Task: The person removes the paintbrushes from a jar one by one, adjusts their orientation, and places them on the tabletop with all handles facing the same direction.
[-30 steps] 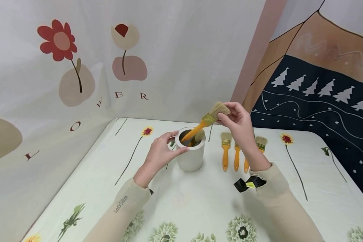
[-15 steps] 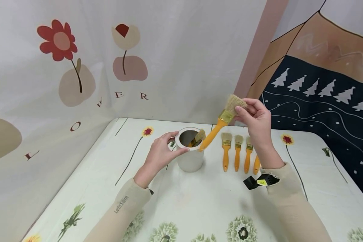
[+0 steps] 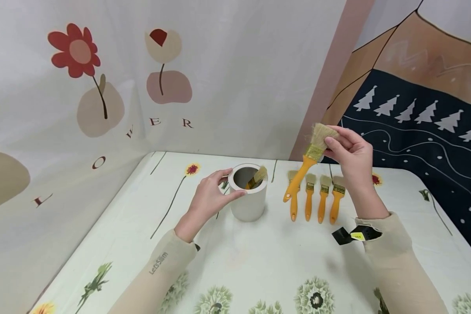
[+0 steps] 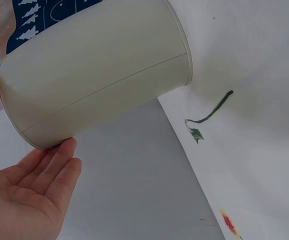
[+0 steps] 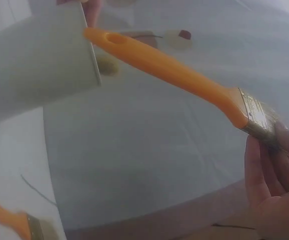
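Your raised brush [image 3: 307, 165] has a smooth, glossy orange handle, seemingly plastic, a shiny brass-coloured metal ferrule and coarse pale bristles. The cup [image 3: 248, 192] looks matt, smooth and off-white. The tablecloth [image 3: 259, 261] is soft-sheened printed cloth.

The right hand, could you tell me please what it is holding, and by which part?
The right hand pinches an orange-handled paintbrush by its bristle end, the handle hanging down over the table. The left hand grips the white cup by its side.

Open tablecloth [image 3: 259, 257] lies before the white cup [image 3: 250, 201]; to its right, four brushes [image 3: 315, 196] block the way.
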Available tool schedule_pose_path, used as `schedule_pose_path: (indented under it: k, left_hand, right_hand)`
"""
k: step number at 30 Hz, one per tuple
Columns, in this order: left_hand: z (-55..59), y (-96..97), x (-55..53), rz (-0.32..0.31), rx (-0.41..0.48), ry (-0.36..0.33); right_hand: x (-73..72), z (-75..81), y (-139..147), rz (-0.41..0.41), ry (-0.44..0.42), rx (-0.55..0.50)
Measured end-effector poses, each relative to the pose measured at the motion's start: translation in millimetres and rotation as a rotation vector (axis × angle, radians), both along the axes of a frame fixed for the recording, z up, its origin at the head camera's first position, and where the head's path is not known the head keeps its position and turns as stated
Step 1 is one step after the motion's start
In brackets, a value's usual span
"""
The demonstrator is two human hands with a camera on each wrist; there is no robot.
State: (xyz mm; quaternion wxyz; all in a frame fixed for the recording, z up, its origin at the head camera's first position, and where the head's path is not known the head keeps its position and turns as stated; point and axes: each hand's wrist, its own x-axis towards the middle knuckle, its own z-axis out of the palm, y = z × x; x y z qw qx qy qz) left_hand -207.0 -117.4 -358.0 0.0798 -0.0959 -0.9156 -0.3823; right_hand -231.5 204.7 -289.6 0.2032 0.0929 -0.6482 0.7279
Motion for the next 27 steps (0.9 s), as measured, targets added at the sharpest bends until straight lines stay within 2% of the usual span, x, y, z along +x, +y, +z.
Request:
schedule_pose_path:
  k: [14, 21, 27]
  left_hand:
    - [0.7, 0.7, -0.8, -0.006, 0.005, -0.003]
    - [1.4, 1.2, -0.8, 0.000, 0.002, -0.007]
    - [1.3, 1.3, 0.2, -0.003, 0.011, -0.014]
  right_hand:
    - [4.7, -11.7, 42.1, -0.035, -0.063, 0.002]
    - [0.4, -26.9, 59.3, -0.031, -0.144, 0.030]
    - [-3.5, -41.1, 77.7, -0.041, -0.215, -0.010]
